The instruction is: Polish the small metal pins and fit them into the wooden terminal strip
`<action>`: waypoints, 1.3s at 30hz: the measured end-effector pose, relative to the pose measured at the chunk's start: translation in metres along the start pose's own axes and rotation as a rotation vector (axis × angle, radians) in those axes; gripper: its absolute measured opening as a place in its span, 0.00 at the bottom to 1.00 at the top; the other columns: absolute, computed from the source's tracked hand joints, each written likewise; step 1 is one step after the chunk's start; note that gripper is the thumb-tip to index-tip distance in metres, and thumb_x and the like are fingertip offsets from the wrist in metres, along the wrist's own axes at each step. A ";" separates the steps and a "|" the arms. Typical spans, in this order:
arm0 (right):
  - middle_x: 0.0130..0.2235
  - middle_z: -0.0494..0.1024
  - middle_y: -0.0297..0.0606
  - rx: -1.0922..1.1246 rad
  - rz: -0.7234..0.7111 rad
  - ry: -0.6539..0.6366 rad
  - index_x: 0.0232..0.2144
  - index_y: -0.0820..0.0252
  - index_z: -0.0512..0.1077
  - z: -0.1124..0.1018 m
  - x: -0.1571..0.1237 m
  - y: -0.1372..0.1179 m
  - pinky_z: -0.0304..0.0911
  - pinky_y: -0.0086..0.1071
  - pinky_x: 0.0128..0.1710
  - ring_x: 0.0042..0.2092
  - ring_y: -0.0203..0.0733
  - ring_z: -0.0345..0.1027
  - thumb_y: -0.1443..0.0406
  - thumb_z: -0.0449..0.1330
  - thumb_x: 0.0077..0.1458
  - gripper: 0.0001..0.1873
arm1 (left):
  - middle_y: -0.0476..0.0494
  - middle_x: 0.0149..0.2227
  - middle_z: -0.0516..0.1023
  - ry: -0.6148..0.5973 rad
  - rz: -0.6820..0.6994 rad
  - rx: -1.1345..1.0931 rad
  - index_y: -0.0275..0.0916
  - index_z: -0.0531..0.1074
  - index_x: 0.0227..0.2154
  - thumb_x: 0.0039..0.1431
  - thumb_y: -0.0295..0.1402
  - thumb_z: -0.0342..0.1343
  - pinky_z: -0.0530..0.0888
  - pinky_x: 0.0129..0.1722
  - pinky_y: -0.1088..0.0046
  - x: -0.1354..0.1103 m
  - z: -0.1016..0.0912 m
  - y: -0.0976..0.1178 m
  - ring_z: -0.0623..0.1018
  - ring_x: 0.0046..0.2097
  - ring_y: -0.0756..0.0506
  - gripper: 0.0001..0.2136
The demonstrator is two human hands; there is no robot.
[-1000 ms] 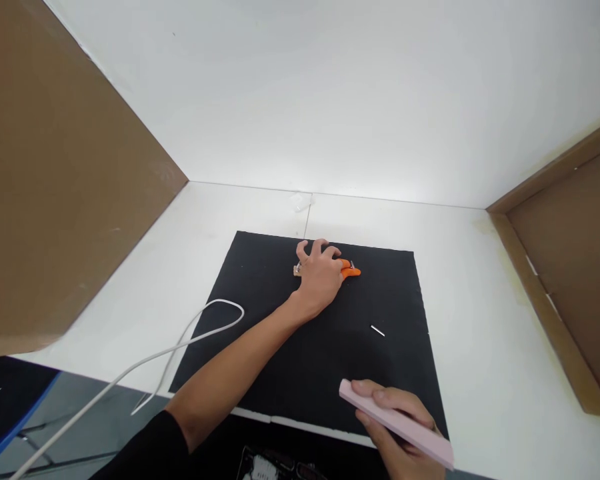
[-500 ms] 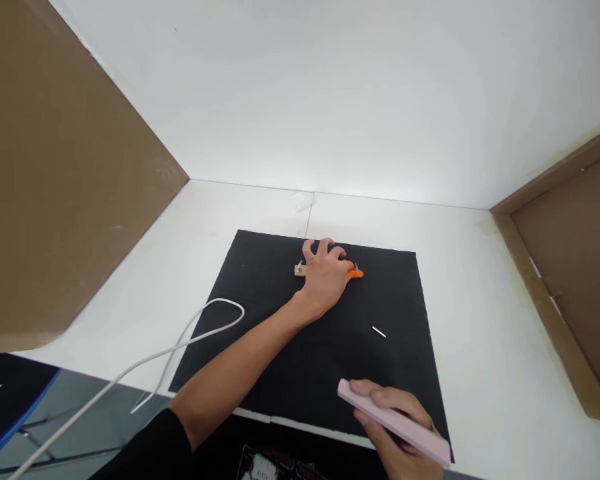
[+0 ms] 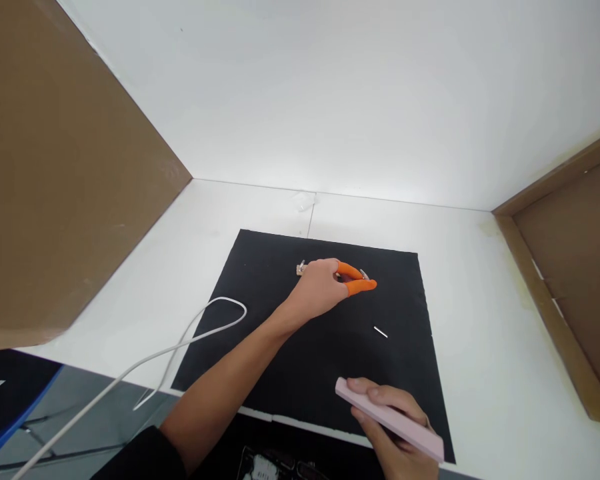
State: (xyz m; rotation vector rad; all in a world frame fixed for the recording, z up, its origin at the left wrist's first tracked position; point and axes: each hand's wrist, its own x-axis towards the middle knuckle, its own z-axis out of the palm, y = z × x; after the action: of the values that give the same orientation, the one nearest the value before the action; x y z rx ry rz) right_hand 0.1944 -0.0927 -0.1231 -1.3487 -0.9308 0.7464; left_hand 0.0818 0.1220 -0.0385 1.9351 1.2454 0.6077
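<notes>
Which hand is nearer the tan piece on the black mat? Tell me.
Left. The left hand, gripping an orange-handled tool, sits beside the tan piece; the right hand, holding a pink block, is apart, nearer the camera.

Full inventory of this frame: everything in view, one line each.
white table: 1, white, fills the middle
black mat: 1, black, centre of table
orange-handled pliers: 1, orange grips, over far part of mat
small tan piece: 1, tan, on mat beside left hand
short white stick: 1, white, on mat, right of centre
white cable: 1, white, loops in from near left
pink block: 1, pink, near edge of mat
left cardboard panel: 1, brown, left side
right cardboard panel: 1, brown, right side
left hand: closed on pliers
right hand: holds pink block
</notes>
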 end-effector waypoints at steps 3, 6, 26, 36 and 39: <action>0.42 0.90 0.38 0.003 0.005 -0.001 0.39 0.50 0.80 0.000 0.000 0.001 0.83 0.34 0.50 0.47 0.49 0.87 0.54 0.77 0.59 0.13 | 0.48 0.33 0.87 0.008 -0.054 -0.090 0.48 0.90 0.42 0.62 0.54 0.69 0.70 0.25 0.71 -0.005 -0.005 -0.003 0.76 0.28 0.49 0.17; 0.42 0.90 0.37 0.010 0.004 -0.004 0.39 0.50 0.80 0.002 -0.001 0.002 0.82 0.32 0.51 0.47 0.47 0.87 0.53 0.77 0.59 0.13 | 0.48 0.29 0.84 0.036 -0.090 -0.107 0.47 0.90 0.43 0.64 0.51 0.69 0.71 0.27 0.71 -0.005 -0.004 -0.006 0.78 0.29 0.47 0.15; 0.41 0.90 0.43 0.108 -0.033 -0.037 0.39 0.53 0.81 0.006 0.000 0.006 0.86 0.41 0.48 0.44 0.53 0.88 0.58 0.76 0.59 0.10 | 0.36 0.62 0.79 0.197 0.069 0.466 0.39 0.77 0.59 0.75 0.39 0.63 0.81 0.59 0.50 0.026 0.025 -0.016 0.81 0.59 0.37 0.15; 0.42 0.90 0.40 0.105 -0.031 -0.044 0.40 0.51 0.81 0.005 -0.001 0.004 0.85 0.40 0.48 0.45 0.52 0.88 0.61 0.76 0.59 0.09 | 0.35 0.64 0.78 0.218 0.088 0.625 0.40 0.78 0.59 0.75 0.39 0.64 0.78 0.64 0.45 0.026 0.033 -0.025 0.79 0.64 0.35 0.15; 0.41 0.90 0.40 0.107 -0.032 -0.047 0.40 0.52 0.82 0.004 0.000 0.005 0.86 0.41 0.48 0.45 0.53 0.88 0.60 0.75 0.60 0.08 | 0.35 0.64 0.78 0.204 0.080 0.648 0.40 0.78 0.59 0.75 0.39 0.63 0.78 0.64 0.45 0.028 0.032 -0.024 0.79 0.63 0.35 0.15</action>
State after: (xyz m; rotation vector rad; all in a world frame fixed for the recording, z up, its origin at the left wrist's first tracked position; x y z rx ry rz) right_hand 0.1908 -0.0906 -0.1286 -1.2242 -0.9347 0.7953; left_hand 0.1031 0.1428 -0.0777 2.5073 1.6438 0.4838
